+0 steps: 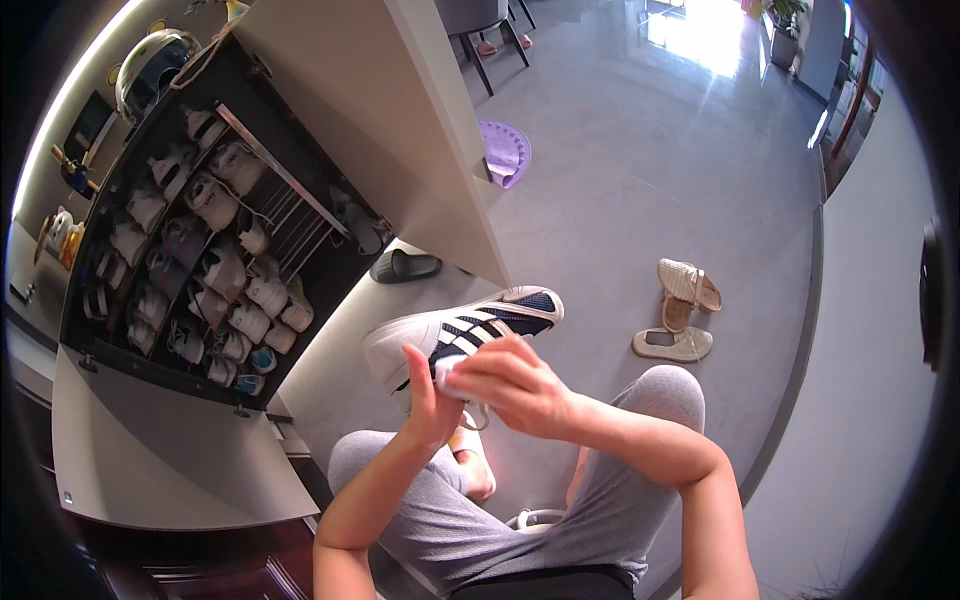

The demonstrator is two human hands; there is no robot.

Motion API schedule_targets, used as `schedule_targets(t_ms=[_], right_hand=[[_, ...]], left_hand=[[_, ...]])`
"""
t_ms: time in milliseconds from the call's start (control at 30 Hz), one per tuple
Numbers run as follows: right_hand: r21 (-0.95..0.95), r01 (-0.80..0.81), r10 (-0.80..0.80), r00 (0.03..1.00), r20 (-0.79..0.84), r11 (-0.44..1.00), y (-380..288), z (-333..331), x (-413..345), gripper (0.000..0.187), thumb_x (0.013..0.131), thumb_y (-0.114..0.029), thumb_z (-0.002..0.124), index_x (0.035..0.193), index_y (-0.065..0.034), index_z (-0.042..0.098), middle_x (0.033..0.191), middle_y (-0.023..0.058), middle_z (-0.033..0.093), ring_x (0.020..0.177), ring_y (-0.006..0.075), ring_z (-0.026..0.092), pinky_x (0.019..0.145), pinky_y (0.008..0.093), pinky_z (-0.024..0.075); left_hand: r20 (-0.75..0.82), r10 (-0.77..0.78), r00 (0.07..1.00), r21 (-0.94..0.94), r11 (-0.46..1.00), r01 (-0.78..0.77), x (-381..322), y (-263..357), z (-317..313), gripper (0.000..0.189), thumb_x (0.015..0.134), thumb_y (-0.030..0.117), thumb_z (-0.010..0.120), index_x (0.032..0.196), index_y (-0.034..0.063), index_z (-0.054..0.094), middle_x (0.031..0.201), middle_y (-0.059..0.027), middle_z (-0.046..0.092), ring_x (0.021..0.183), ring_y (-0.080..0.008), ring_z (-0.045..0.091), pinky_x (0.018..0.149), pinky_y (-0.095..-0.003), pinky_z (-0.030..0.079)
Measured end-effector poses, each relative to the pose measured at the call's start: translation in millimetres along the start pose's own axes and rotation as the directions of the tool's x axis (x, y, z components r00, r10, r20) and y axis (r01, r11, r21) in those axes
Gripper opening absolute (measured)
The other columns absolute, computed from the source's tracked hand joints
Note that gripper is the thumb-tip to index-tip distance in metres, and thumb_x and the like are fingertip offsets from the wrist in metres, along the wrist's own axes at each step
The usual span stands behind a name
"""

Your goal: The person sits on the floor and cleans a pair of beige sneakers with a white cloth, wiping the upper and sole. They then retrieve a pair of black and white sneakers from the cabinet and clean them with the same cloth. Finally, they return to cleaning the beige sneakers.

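A white and navy striped sneaker [405,339] is held up in front of my knees, its side turned towards me. My left hand [436,412] grips it from below, thumb upright; the other fingers are partly hidden. Between the fingers of my right hand [529,386] is a bunched white cloth or wipe [450,375], close against the sneaker's side near my left thumb. Whether it presses on the shoe I cannot tell. A pale lace loop [480,418] hangs below the hands.
Left of me stands an open shoe cabinet [300,367] with several rows of shoes; its door [405,112] juts out. A dark slide sandal [406,265] lies beside it. Beige shoes [672,345] rest on the floor at right, near the wall [862,360]. A purple mat [507,154] lies farther off.
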State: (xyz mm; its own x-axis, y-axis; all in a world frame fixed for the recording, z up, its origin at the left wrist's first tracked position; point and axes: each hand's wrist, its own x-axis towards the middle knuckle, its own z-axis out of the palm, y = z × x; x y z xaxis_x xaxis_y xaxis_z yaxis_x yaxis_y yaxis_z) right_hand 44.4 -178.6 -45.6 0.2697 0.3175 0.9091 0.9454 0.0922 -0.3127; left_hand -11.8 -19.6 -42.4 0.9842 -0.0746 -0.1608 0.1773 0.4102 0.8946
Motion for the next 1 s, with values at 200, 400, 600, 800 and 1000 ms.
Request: schedule_targets(t_ms=[200,400,600,800,1000], right_hand=[[-0.096,-0.082,0.079,0.996,-0.034,0.992,10.7,0.6,-2.4,0.052,0.066,-0.009,0.07,0.117,0.0005,0.067,0.112,0.0125,0.061,0.098,0.0293,0.06,0.086,0.04,0.0528],[-0.029,0.078,-0.076,0.995,0.07,0.997,-0.3,-2.9,-4.9,0.048,0.067,-0.002,0.071,0.114,-0.0006,0.071,0.111,0.0121,0.063,0.096,0.0275,0.062,0.083,0.0407,0.0534],[-0.101,-0.377,0.356,0.917,-0.178,0.921,18.7,-26.5,15.0,0.035,0.075,0.009,0.067,0.109,-0.0012,0.069,0.108,0.012,0.065,0.098,0.0301,0.062,0.083,0.0378,0.0521],[-0.014,-0.355,0.355,0.935,-0.018,0.935,8.3,-12.5,6.3,0.041,0.073,0.007,0.07,0.112,-0.0038,0.068,0.107,0.0102,0.064,0.099,0.0306,0.06,0.085,0.0389,0.0513],[-0.001,-0.21,0.209,0.976,-0.058,0.978,6.1,-14.6,12.0,0.044,0.071,0.007,0.07,0.114,-0.0016,0.067,0.107,0.0124,0.062,0.099,0.0319,0.059,0.086,0.0405,0.0505]], left_hand=[[-0.098,-0.047,0.994,-0.117,0.993,0.035,3.1,7.5,6.0,0.106,0.088,0.087,0.024,0.147,0.0011,0.041,0.145,-0.0103,0.05,0.135,-0.0227,0.047,0.114,-0.0396,0.034],[0.292,-0.096,0.952,-0.338,0.921,0.196,1.3,11.5,-18.0,0.107,0.087,0.087,0.027,0.149,0.0013,0.039,0.143,-0.011,0.052,0.135,-0.0229,0.048,0.114,-0.0397,0.035],[-0.031,-0.027,0.999,0.35,0.936,0.036,-6.3,3.1,-9.5,0.039,0.099,0.035,0.058,0.124,0.0058,0.059,0.117,-0.0024,0.059,0.106,-0.0148,0.055,0.09,-0.0301,0.046],[-0.037,-0.157,0.987,0.521,0.84,0.153,-12.1,5.6,-10.3,0.022,0.094,0.019,0.059,0.111,0.0055,0.064,0.105,-0.0022,0.06,0.096,-0.0131,0.055,0.085,-0.029,0.047],[-0.002,-0.107,0.994,0.615,0.784,0.086,-9.8,6.9,-9.5,0.015,0.094,0.017,0.059,0.104,0.0056,0.062,0.099,-0.0013,0.057,0.094,-0.0114,0.053,0.082,-0.0282,0.047]])
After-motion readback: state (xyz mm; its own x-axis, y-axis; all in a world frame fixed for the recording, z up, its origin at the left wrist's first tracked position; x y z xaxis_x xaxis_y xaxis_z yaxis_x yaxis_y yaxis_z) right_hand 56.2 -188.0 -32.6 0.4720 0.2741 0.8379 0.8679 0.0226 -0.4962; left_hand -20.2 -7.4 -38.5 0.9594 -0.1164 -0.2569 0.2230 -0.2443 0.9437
